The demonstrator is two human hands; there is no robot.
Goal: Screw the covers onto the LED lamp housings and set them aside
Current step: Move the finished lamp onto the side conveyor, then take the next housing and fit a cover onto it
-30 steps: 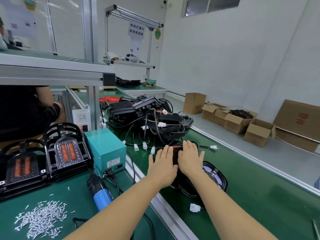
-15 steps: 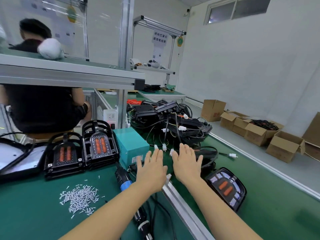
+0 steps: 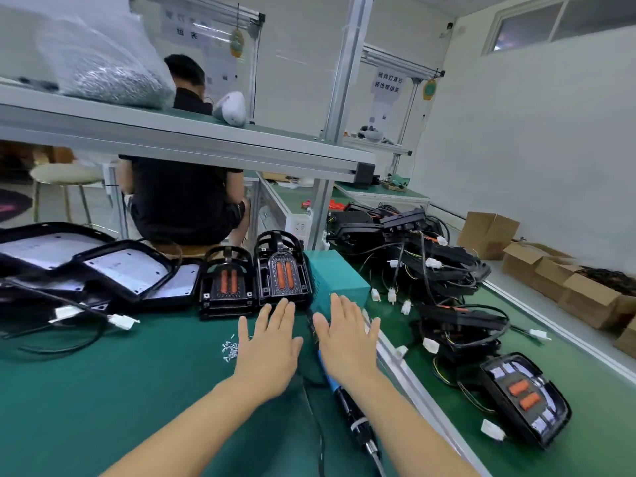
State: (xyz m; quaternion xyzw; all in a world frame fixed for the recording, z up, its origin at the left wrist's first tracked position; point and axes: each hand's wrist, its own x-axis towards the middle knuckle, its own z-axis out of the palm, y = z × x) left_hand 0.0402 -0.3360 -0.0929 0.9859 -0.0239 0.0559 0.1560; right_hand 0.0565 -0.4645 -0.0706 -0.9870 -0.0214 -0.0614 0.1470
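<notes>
My left hand [image 3: 270, 346] and my right hand [image 3: 346, 335] hover side by side over the green mat [image 3: 103, 390], fingers straight, holding nothing. Just beyond my left fingertips stand two black lamp covers with orange strips, one [image 3: 284, 270] on the right and one [image 3: 225, 284] on the left. A small heap of screws [image 3: 231, 349] lies left of my left hand. The blue and black electric screwdriver [image 3: 347, 407] lies on the mat under my right wrist. An assembled lamp [image 3: 525, 404] rests on the right-hand belt. Black housings with white backs [image 3: 127, 273] lie at the far left.
A teal power box [image 3: 335, 277] stands behind my right hand. A tangle of wired black lamps [image 3: 430, 266] is piled on the belt at the right. An aluminium rail [image 3: 406, 366] divides mat from belt. A person in black sits beyond the bench. Cardboard boxes [image 3: 564, 280] line the floor.
My head has turned left and both hands have swung from the lamp on the right belt to over the mat near the covers. The assembled lamp stays on the belt.
</notes>
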